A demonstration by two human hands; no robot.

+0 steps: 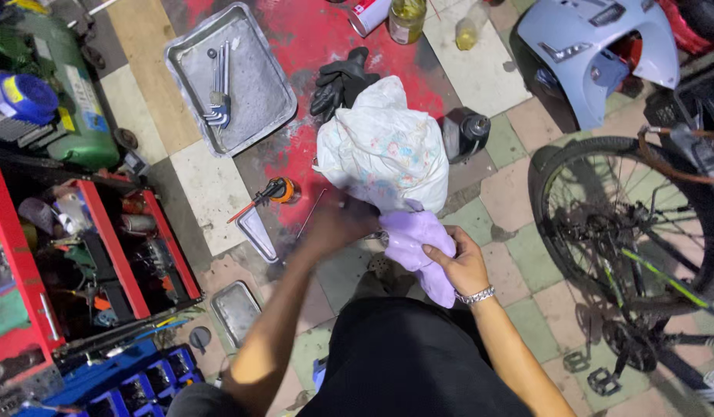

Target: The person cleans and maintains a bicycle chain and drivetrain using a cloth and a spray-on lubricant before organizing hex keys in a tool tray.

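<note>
Right hand (461,262), bracelet at the wrist: fingers (438,253) curled and clenched into a lilac cloth (415,243), bunched over the lap, just above the tiled floor (527,224). Left hand (338,224) motion-blurred; it meets the lower edge of a white printed cloth (384,150), but whether its fingers are closed or loose cannot be told.

Both cloths look light, soft and limp, with no stiffness; they would fold and sag wherever unsupported. Not fragile, not slippery by the look. Best taken by a gathered handful, as the right hand has it.

Lilac cloth runs long from upper left to lower right, tail hanging toward the person's knee. White cloth mounds up and away from the person; no clear axis.

Around: black gloves (340,81) touching the white cloth's far side, metal tray (253,108) with hex keys (219,96), red toolbox (102,255) at left, bicycle wheel (604,224) at right.
</note>
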